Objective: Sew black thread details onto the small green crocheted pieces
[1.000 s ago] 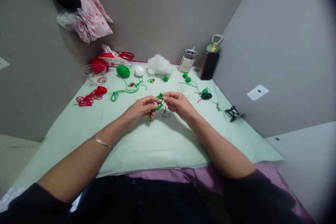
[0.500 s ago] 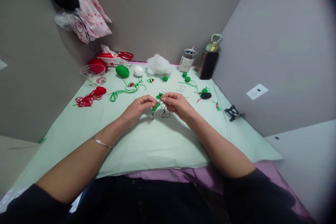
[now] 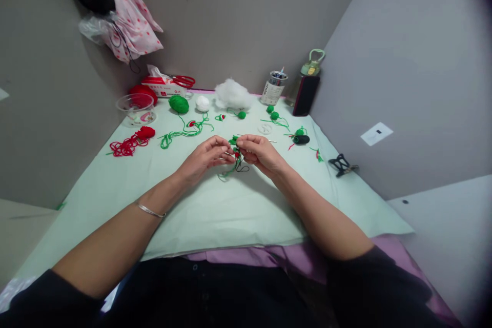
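Note:
Over the middle of the table, my right hand point(image 3: 259, 152) pinches a thin black cord between thumb and fingertips. From that pinch hangs a small red-and-green crochet piece point(image 3: 237, 154), with loose green tails below it. A loop of the black cord point(image 3: 243, 168) dangles under my right fingers. Close on the left side of the piece is my left hand point(image 3: 210, 158), its fingers curved and apart; whether a fingertip touches the piece is hard to see. Just beyond the fingertips lies another bit of green crochet point(image 3: 233, 140), partly hidden by my hands.
Red yarn point(image 3: 128, 144), a green yarn ball point(image 3: 179, 104), a white ball point(image 3: 202, 104) and a clear tub point(image 3: 135, 110) lie left. Stuffing point(image 3: 232, 95), a pen can point(image 3: 274, 88), a bottle point(image 3: 310, 69) and a phone point(image 3: 306, 96) stand behind. A black claw clip point(image 3: 342, 165) lies right.
My left fingers have loosened from their pinch and spread. The crochet piece has swung right and turned, showing red, and now hangs beneath my right hand.

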A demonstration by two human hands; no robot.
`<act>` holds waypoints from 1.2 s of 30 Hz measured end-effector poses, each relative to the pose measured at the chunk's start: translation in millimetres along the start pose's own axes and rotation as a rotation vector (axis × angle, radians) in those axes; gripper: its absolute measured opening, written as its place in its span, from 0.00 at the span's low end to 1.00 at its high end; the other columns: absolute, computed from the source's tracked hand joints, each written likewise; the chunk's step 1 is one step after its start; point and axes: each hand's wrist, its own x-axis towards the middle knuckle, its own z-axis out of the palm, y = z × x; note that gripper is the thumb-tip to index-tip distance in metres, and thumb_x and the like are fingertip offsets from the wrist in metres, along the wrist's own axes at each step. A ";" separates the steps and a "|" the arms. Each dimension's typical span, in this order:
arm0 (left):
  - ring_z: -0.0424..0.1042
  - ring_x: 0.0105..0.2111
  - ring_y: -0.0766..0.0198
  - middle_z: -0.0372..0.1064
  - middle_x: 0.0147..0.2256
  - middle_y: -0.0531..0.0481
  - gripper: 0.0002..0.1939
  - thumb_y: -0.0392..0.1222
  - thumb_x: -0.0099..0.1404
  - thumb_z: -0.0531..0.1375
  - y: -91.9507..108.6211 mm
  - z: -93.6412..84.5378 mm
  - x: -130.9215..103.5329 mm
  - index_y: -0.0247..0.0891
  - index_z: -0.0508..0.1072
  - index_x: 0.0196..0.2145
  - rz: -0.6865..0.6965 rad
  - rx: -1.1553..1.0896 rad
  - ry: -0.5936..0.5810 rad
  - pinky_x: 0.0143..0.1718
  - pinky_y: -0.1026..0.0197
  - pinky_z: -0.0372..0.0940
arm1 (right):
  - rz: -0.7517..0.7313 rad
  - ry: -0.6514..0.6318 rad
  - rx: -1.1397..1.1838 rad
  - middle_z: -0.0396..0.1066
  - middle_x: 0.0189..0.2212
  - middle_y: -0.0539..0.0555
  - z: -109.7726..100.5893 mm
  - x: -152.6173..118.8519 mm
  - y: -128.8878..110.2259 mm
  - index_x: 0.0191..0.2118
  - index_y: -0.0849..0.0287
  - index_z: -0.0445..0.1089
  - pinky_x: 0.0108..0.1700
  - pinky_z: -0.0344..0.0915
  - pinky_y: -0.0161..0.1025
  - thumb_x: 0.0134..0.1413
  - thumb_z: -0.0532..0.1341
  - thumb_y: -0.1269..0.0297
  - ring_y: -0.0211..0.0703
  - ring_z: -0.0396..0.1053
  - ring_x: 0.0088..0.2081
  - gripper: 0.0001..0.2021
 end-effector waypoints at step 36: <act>0.73 0.33 0.65 0.72 0.31 0.52 0.12 0.45 0.60 0.68 -6.8 4.5 1.6 0.36 0.71 0.34 0.087 0.041 0.092 0.42 0.59 0.67 | -0.084 -0.018 -0.307 0.65 0.25 0.46 3.9 -5.2 -2.2 0.35 0.60 0.70 0.23 0.43 0.33 0.48 0.69 0.54 0.29 0.51 0.22 0.16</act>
